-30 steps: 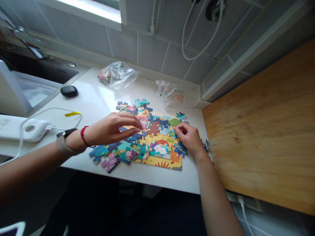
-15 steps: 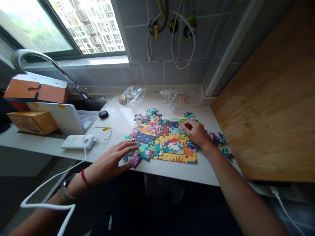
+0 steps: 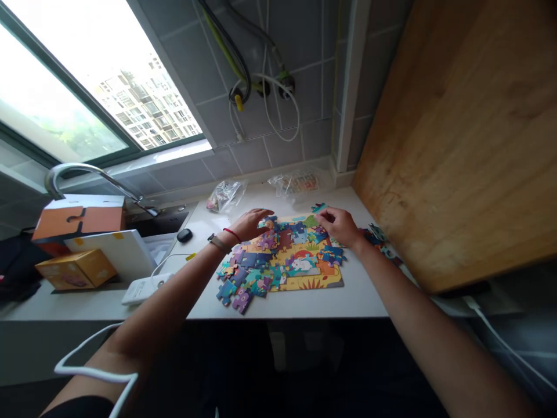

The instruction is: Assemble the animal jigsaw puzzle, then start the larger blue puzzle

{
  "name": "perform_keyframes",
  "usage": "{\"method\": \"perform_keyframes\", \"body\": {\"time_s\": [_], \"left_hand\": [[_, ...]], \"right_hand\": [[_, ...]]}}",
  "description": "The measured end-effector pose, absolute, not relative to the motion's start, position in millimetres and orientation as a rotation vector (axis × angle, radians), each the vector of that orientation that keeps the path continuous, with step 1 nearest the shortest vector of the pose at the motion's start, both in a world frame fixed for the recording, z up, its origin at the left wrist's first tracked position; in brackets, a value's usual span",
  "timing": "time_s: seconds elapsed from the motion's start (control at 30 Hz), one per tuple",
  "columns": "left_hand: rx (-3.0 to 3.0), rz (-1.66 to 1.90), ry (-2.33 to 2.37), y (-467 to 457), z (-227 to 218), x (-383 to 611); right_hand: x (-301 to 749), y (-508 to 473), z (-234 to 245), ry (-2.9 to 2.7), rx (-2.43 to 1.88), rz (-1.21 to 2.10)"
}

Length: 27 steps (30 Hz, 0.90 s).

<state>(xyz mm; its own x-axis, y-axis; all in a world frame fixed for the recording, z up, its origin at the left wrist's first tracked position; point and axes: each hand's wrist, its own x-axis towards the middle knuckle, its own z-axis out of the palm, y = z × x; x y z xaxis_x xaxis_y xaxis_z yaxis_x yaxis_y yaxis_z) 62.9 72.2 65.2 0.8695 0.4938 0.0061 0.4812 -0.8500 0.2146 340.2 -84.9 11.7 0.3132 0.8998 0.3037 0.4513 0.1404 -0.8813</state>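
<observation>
A partly joined jigsaw puzzle [image 3: 311,283] with a yellow ground and animal pictures lies on the white counter. My left hand [image 3: 250,225] reaches over its upper left edge, fingers stretched and apart, above loose puzzle pieces [image 3: 243,276] heaped along that side. Near the upper right corner my right hand [image 3: 343,225] has thumb and forefinger pinched together by a green part of the picture. Whatever the pinch holds, if anything, is too small to make out. A teal puzzle piece [image 3: 319,206] lies just beyond those fingers.
More loose pieces [image 3: 376,233] lie right of my right wrist, by a wooden panel [image 3: 435,145]. Two clear plastic bags [image 3: 225,196] rest at the back. Leftward are a black mouse-like object [image 3: 184,235], a white power bank [image 3: 141,289] with cable, boxes [image 3: 80,268] and a faucet [image 3: 96,169].
My left hand has moved up and right, from the lower left pieces to the puzzle's upper left. My right hand stays pinched near the same corner. The view has tilted and shifted.
</observation>
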Motion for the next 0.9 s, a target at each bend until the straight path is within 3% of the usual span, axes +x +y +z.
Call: {"method": "perform_keyframes", "body": {"time_s": [0.4, 0.63, 0.9], "left_hand": [[2.895, -0.093, 0.595, 105, 59, 85], [2.803, 0.23, 0.541, 108, 60, 99], [2.764, 0.338, 0.461, 94, 40, 142]], "right_hand": [[339, -84, 14, -1.295, -1.553, 0.573], [340, -82, 10, -1.306, -1.54, 0.555], [341, -83, 10, -1.333, -1.574, 0.529]]}}
